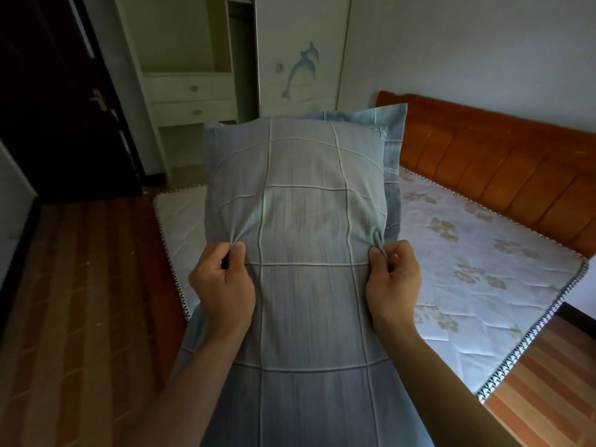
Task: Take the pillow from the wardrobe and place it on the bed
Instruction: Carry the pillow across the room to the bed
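Observation:
A long pale-blue pillow (pixel 303 195) with white grid lines fills the middle of the view, held up lengthwise above the bed (pixel 477 269). My left hand (pixel 222 285) pinches the cover fabric on the pillow's left side. On its right side my right hand (pixel 393 282) pinches the fabric the same way. The pillow's far end points toward the white wardrobe (pixel 300 59) with a dolphin picture, and its near end runs out of the bottom of the view. The bed has a white quilted mattress with a flower print and an orange-brown headboard (pixel 503 169).
Left of the wardrobe door an open white section with two drawers (pixel 193 98) stands against the wall. A dark door (pixel 64 101) is at the far left. Wooden floor (pixel 90 301) lies left of the bed, and a striped floor patch (pixel 548 391) shows at the lower right.

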### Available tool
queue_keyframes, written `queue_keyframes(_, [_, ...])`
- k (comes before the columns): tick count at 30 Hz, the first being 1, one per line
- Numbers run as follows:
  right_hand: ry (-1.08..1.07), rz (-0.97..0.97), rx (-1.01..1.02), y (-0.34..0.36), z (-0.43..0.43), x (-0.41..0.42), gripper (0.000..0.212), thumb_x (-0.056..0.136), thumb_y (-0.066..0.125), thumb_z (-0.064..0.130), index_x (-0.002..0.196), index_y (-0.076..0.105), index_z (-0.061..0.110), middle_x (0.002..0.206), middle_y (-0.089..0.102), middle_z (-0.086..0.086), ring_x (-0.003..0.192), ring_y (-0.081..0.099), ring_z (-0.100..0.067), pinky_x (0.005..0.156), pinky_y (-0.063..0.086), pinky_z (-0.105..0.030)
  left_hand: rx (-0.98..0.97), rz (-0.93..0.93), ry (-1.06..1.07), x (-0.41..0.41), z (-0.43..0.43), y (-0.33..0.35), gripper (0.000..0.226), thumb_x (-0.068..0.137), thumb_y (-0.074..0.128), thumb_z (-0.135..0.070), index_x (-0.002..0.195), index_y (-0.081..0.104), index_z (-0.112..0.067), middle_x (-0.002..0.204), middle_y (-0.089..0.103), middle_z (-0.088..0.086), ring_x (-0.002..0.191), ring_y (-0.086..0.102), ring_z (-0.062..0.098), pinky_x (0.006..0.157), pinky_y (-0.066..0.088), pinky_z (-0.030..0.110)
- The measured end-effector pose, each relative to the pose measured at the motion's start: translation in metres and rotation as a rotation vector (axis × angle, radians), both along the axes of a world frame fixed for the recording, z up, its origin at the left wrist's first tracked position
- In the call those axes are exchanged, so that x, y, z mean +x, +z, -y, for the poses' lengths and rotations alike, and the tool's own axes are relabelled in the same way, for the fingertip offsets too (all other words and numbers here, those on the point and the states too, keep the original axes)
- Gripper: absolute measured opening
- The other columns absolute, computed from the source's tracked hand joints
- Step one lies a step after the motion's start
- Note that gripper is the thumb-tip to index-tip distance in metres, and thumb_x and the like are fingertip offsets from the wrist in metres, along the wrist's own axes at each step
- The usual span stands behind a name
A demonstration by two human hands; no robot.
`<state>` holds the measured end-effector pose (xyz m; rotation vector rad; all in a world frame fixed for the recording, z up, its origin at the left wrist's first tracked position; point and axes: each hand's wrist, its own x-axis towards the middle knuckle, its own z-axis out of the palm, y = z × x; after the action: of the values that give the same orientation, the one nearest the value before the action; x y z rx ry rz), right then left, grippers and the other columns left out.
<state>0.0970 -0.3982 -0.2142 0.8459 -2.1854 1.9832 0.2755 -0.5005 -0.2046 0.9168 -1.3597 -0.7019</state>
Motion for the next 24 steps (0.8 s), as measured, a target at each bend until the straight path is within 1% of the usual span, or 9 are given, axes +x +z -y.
queue_keyframes(2, [0.045,0.023,0.009,-0.005,0.000,-0.022,0.024,0.093,0.059,0.013,0.073,0.045,0.012,0.061,0.048,0.004,0.057,0.045,-0.008,0.060,0.039,-0.034,0.024,0.052,0.062,-0.017,-0.014,0.000,0.035,0.091,0.059,-0.004,0.059,0.050,0.008,0.057,0.047,0.022,0.054,0.042,0.031,0.052,0.031,0.033])
queue_keyframes(4, [0.092,0.036,0.017,-0.007,0.000,-0.046,0.023,0.093,0.059,0.012,0.074,0.047,0.010,0.061,0.050,0.005,0.057,0.047,-0.004,0.061,0.038,-0.034,0.039,0.110,0.108,-0.036,-0.027,0.000,0.034,0.093,0.058,-0.007,0.064,0.052,0.010,0.061,0.050,0.027,0.059,0.046,0.040,0.053,0.032,0.032])
queue_keyframes(7, [0.148,0.018,-0.002,-0.008,0.003,-0.072,0.025,0.092,0.060,0.009,0.072,0.046,0.015,0.060,0.050,0.007,0.058,0.049,0.004,0.056,0.035,-0.017,0.064,0.172,0.171,-0.056,-0.041,0.001,0.030,0.094,0.057,-0.010,0.071,0.057,0.009,0.068,0.055,0.026,0.057,0.045,0.024,0.054,0.033,0.016])
queue_keyframes(9, [0.176,0.025,-0.001,-0.009,0.002,-0.084,0.026,0.092,0.061,0.009,0.071,0.046,0.017,0.060,0.051,0.007,0.059,0.050,0.005,0.056,0.036,-0.010,0.092,0.198,0.210,-0.066,-0.045,-0.003,0.025,0.094,0.056,-0.012,0.077,0.062,0.005,0.074,0.059,0.022,0.060,0.043,0.016,0.057,0.034,0.014])
queue_keyframes(13, [0.235,0.045,0.004,-0.015,0.004,-0.094,0.026,0.092,0.061,0.008,0.071,0.048,0.018,0.062,0.053,0.006,0.059,0.051,0.003,0.058,0.038,-0.011,0.136,0.165,0.259,-0.072,-0.041,-0.019,0.018,0.092,0.059,-0.012,0.079,0.063,-0.001,0.077,0.062,0.019,0.070,0.051,0.018,0.061,0.037,0.014])
queue_keyframes(16, [0.275,0.050,0.023,-0.023,0.007,-0.094,0.023,0.092,0.061,0.010,0.073,0.050,0.018,0.064,0.055,0.005,0.062,0.052,0.001,0.059,0.038,-0.013,0.155,0.149,0.291,-0.068,-0.035,-0.033,0.018,0.091,0.061,-0.010,0.076,0.064,0.000,0.073,0.062,0.021,0.069,0.053,0.023,0.065,0.040,0.035])
queue_keyframes(17, [0.285,0.044,0.033,-0.027,0.009,-0.092,0.022,0.092,0.061,0.011,0.074,0.050,0.017,0.064,0.055,0.006,0.062,0.052,0.002,0.059,0.038,-0.013,0.153,0.153,0.300,-0.065,-0.035,-0.038,0.019,0.091,0.061,-0.010,0.076,0.064,0.000,0.073,0.062,0.020,0.068,0.053,0.021,0.065,0.040,0.035])
queue_keyframes(21, [0.318,0.042,0.069,-0.042,0.012,-0.080,0.022,0.093,0.060,0.011,0.074,0.051,0.016,0.064,0.054,0.007,0.061,0.051,0.002,0.059,0.039,-0.011,0.107,0.159,0.332,-0.051,-0.039,-0.056,0.023,0.090,0.062,-0.005,0.067,0.059,0.001,0.067,0.056,0.017,0.062,0.046,0.006,0.061,0.036,0.011])
queue_keyframes(24, [0.339,0.043,0.096,-0.056,0.016,-0.064,0.025,0.093,0.060,0.010,0.073,0.050,0.020,0.063,0.054,0.007,0.059,0.051,0.003,0.058,0.039,-0.011,0.090,0.167,0.344,-0.034,-0.039,-0.074,0.030,0.088,0.062,-0.002,0.059,0.052,-0.003,0.059,0.050,0.011,0.059,0.042,0.009,0.059,0.034,0.011])
